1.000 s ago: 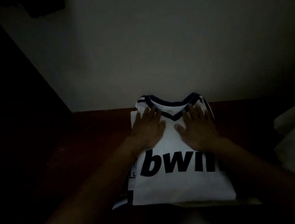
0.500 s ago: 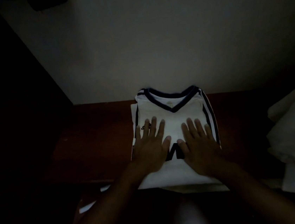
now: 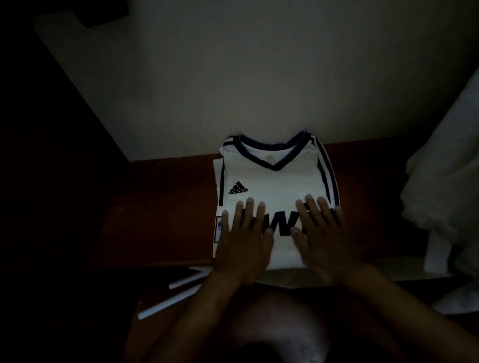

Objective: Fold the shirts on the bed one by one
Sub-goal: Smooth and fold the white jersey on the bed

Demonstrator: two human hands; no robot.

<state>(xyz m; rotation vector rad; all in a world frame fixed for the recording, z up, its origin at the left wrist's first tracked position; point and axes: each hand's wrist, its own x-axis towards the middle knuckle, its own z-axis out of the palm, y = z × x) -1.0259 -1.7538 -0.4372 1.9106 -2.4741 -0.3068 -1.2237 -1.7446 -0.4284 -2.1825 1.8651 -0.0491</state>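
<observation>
- Head view: a folded white shirt [image 3: 274, 183] is seen lying flat on the reddish-brown bed [image 3: 153, 221], with its far edge close to the pale wall [image 3: 248, 61].
- The shirt is folded into a rectangle with its front up. A dark V-neck collar [image 3: 274, 161] is turned to the far side, and dark stripes are seen down the right edge.
- A small black logo [image 3: 237, 188] is printed on the left of the chest. The large black letters [image 3: 282, 224] nearer the viewer are partly covered by the hands.
- The left hand [image 3: 244, 246] is laid flat on the near left part of the shirt, fingers straight and spread, with nothing gripped.
- The right hand [image 3: 324, 240] is laid flat on the near right part, fingers likewise straight. The thumbs are pointed toward each other, with a gap left between them.
- A heap of white cloth [image 3: 465, 185] is piled at the right, apart from the shirt.
- Two narrow white strips [image 3: 171, 302] are seen at the near left, beside the left wrist. What they are cannot be told in the dim light.
</observation>
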